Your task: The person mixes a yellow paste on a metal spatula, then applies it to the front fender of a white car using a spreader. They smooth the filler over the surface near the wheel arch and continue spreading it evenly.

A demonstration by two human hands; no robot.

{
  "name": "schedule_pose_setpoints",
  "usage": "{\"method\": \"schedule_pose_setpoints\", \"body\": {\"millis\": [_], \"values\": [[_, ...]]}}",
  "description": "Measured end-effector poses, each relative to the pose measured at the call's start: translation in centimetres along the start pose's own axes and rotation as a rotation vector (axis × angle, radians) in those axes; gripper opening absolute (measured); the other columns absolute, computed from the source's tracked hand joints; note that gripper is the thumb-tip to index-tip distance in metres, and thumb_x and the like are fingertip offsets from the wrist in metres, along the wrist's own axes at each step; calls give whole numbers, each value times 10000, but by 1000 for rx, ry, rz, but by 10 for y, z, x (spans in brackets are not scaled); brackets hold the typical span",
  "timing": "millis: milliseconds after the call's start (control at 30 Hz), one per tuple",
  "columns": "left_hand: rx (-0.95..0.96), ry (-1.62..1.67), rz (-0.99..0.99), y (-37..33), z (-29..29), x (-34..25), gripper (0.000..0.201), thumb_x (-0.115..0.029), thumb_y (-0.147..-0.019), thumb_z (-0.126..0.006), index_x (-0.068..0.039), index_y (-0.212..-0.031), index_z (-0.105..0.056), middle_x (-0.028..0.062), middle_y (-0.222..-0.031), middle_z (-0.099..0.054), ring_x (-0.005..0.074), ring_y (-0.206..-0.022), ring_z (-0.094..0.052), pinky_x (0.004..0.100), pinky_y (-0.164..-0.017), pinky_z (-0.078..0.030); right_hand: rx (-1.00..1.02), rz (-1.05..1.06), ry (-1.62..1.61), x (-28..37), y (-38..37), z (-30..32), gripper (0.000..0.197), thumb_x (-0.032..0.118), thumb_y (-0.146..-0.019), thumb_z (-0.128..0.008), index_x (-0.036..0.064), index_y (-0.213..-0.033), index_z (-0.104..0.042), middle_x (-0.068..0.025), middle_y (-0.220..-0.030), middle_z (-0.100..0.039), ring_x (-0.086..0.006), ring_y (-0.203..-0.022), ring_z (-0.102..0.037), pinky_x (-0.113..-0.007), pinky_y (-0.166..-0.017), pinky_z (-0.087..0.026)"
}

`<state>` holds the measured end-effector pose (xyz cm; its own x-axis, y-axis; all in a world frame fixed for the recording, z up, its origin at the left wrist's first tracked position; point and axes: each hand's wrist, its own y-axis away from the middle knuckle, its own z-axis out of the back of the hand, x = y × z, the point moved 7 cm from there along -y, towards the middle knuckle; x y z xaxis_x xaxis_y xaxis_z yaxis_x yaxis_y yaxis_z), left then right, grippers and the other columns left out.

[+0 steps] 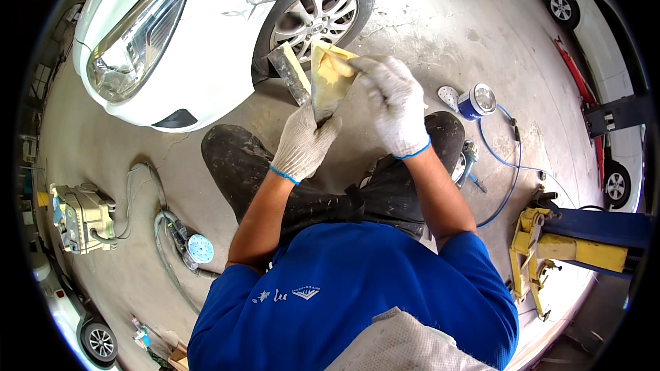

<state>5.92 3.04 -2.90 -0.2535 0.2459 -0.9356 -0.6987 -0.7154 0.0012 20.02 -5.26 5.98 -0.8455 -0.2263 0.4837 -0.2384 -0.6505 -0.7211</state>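
My left hand (306, 143), in a white knit glove with a blue cuff, is closed on the lower end of a pale board (328, 89) smeared with yellow paste. A grey, yellow-edged slab (290, 72) rises beside the board, above the same hand; how it is held is hidden. At the board's upper right, my gloved right hand (395, 102) has its fingers curled in; what they hold, if anything, is hidden. Just beyond are the wheel (316, 17) and the white car's body (199, 34), which has grey-white patches above the tyre.
To the right stand a blue-and-white can (478, 101), a pale perforated disc (448, 97) and a blue hose (514, 185). A sander (199, 249) with its hose and a boxy machine (86, 220) are at left. Yellow lift parts (526, 254) project at right.
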Motion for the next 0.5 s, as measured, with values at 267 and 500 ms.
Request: {"method": "schedule_pose_setpoints", "body": {"millis": [267, 500], "values": [[71, 158, 79, 7, -3, 18, 238, -123, -961, -691, 0, -1155, -628, 5, -770, -615, 84, -605, -559, 277, -560, -478, 75, -59, -64, -13, -9, 17, 436, -112, -770, -573, 50, -1139, -737, -152, -1127, -706, -350, -1015, -678, -407, -924, -552], [130, 320, 114, 11, 3, -2, 216, -106, -934, -716, -3, -1106, -636, 16, -782, -628, 84, -582, -565, 263, -545, -470, 152, -115, -197, -34, -9, 0, 413, -106, -791, -583, 12, -1158, -732, -155, -1122, -709, -310, -971, -673, -365, -898, -559]]}}
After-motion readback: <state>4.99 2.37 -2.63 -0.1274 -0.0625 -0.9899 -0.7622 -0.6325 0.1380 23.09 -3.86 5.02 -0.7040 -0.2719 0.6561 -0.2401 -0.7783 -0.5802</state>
